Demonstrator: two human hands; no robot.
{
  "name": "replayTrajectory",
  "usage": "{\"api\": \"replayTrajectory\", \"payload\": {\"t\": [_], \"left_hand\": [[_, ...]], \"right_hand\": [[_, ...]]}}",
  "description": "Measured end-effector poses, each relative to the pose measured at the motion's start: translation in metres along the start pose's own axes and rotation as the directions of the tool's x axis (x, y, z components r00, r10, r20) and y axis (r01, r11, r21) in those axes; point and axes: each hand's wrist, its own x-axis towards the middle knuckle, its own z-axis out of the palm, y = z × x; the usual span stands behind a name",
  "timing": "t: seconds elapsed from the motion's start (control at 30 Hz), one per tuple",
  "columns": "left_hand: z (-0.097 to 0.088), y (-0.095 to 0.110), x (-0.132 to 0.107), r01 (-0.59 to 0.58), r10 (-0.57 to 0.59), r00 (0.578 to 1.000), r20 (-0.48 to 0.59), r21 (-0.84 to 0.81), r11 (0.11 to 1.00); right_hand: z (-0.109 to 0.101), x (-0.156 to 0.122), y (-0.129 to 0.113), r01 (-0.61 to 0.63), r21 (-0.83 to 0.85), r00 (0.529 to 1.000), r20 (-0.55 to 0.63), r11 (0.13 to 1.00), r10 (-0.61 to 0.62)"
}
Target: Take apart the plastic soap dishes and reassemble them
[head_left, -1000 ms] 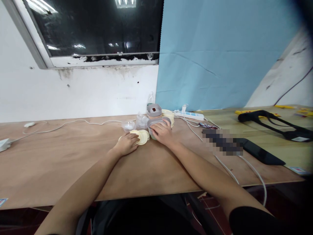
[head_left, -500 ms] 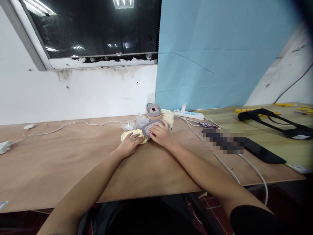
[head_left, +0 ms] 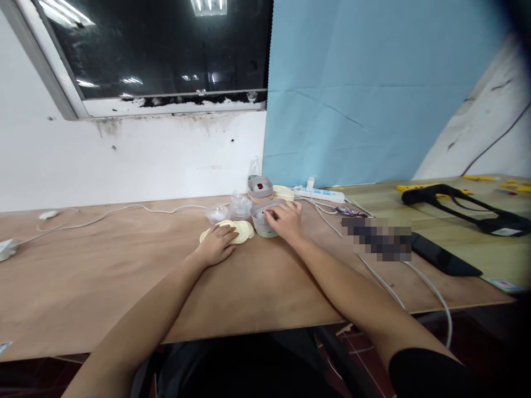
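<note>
My left hand lies flat, palm down and fingers spread, on the cream discs just left of the grey-lidded container. My right hand rests loosely curled against that container's right side, fingertips on the lid; I cannot tell whether it truly grips. The lid appears seated. A second grey-lidded container stands just behind. By my judgement, the discs to the left remain unpacked on the table.
</note>
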Motion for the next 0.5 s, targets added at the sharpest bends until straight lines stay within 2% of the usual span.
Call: {"api": "replayTrajectory", "payload": {"t": [0.17,0.27,0.4,0.5], "left_hand": [[-0.001,0.000,0.000,-0.001,0.001,1.000,0.002,-0.008,1.000],[-0.001,0.000,0.000,-0.007,0.007,1.000,-0.003,-0.011,1.000],[0.000,0.000,0.001,-0.006,0.006,1.000,-0.007,-0.008,1.000],[0.000,0.000,0.001,-0.013,0.013,1.000,-0.008,-0.014,1.000]], "right_hand": [[-0.001,0.001,0.007,-0.027,-0.002,1.000,-0.013,1.000,0.027],[-0.006,0.005,0.017,-0.101,-0.019,0.991,-0.088,0.995,0.099],[-0.020,0.010,0.047,-0.303,-0.061,0.931,-0.230,0.951,0.282],[-0.034,0.003,0.081,-0.422,-0.098,0.884,-0.265,0.901,0.385]]}}
